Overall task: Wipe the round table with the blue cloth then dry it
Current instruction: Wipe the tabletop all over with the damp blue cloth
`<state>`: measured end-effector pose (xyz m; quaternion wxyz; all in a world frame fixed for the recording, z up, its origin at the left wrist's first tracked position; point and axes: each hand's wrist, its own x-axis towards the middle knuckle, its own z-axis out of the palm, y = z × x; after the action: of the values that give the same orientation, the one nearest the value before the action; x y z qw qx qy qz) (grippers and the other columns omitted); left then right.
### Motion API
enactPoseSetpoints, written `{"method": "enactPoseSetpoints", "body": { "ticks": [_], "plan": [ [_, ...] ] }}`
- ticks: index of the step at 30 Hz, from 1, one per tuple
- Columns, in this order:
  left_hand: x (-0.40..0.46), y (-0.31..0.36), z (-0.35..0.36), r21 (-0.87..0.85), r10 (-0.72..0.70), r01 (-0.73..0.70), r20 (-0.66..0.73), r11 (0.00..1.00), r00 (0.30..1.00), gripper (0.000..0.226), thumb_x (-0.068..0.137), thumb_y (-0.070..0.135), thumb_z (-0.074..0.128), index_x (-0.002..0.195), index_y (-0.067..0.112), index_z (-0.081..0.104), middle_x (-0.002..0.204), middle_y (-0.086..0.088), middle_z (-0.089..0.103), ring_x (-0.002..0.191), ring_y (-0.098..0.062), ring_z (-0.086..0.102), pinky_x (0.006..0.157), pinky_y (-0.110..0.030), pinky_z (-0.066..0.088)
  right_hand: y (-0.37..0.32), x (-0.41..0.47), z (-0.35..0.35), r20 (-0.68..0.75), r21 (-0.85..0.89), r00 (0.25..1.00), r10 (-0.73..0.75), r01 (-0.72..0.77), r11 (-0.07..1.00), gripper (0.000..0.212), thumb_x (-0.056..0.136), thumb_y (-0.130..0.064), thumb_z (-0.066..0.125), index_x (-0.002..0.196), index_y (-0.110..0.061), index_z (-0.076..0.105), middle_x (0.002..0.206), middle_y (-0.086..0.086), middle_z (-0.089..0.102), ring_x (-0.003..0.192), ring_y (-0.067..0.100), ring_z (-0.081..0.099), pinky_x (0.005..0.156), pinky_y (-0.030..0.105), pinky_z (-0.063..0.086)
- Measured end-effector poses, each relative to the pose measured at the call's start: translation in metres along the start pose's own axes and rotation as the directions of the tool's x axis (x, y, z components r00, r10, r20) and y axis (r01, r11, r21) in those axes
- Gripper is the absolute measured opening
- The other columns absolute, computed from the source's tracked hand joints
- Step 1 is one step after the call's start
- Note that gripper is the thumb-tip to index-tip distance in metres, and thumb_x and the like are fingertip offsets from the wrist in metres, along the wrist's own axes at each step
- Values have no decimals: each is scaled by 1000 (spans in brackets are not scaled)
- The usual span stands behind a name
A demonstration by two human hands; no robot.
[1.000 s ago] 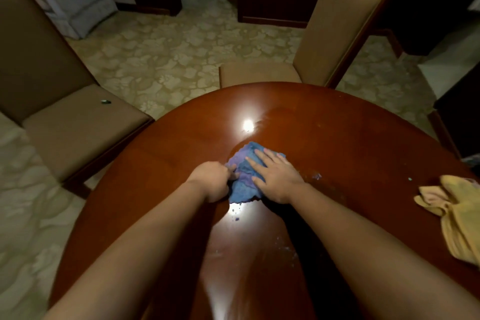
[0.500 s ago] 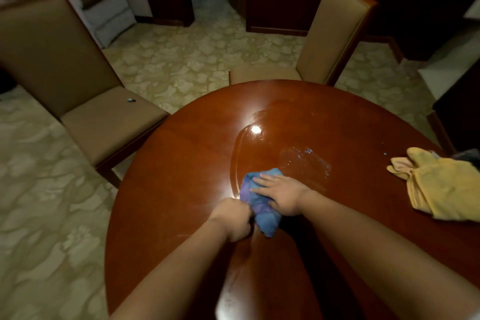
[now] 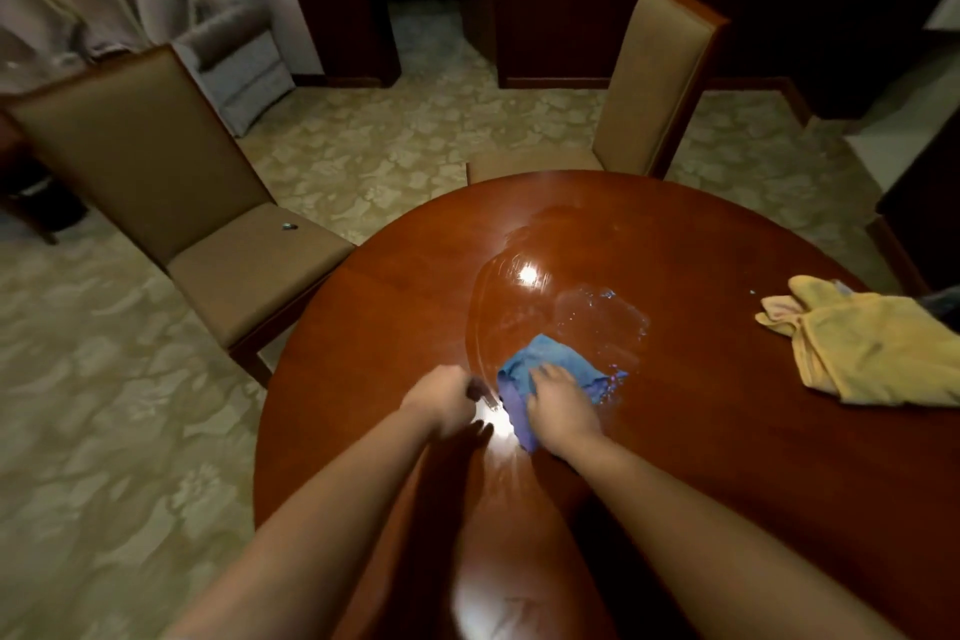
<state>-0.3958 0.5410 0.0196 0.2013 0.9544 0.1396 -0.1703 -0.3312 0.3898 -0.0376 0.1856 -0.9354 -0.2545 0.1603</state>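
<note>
The round, glossy red-brown table (image 3: pixel 701 457) fills the lower right of the head view. A crumpled blue cloth (image 3: pixel 550 359) lies near its middle, at the near edge of a wet patch (image 3: pixel 597 317). My right hand (image 3: pixel 561 405) presses down on the cloth's near part with the fingers over it. My left hand (image 3: pixel 447 400) is curled just left of the cloth, its fingertips close to the cloth's edge. Blur and glare hide whether it touches. A yellow cloth (image 3: pixel 878 348) lies bunched at the table's right edge.
A tan upholstered chair (image 3: pixel 156 161) stands left of the table with a small dark object (image 3: pixel 289 226) on its seat. A second tan chair (image 3: pixel 660 83) is at the far side. A grey armchair (image 3: pixel 234 52) and dark wooden furniture stand beyond, on patterned carpet.
Both hands have drawn the blue cloth toward me, leaving a wet patch beyond it. My left hand has slid off to the cloth's left side. The view has tilted up.
</note>
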Motion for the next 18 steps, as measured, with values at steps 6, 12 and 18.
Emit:
{"method": "enactPoseSetpoints", "body": {
  "ticks": [6,12,18],
  "plan": [
    [18,-24,-23,87,-46,47,-6,995,999,46,85,2,40,121,18,65,122,-2,65,113,-19,60,94,-29,49,-14,6,21,-13,-158,993,118,-118,980,61,96,-40,45,147,-12,27,157,11,19,144,27,17,115,36,24],
    [36,-46,-22,65,45,-55,147,996,988,41,86,5,44,120,15,65,123,-6,64,113,-21,59,96,-31,47,-23,17,17,-123,-154,974,189,-206,966,42,90,-5,47,131,-12,46,131,6,51,123,23,43,93,28,38],
    [63,-52,-25,90,144,-175,279,980,949,39,89,13,50,126,14,60,137,-6,53,126,-23,48,102,-27,40,-20,27,-2,-63,560,836,545,-422,713,23,96,-6,38,112,-15,52,65,8,62,61,25,61,58,31,49]
  ]
}}
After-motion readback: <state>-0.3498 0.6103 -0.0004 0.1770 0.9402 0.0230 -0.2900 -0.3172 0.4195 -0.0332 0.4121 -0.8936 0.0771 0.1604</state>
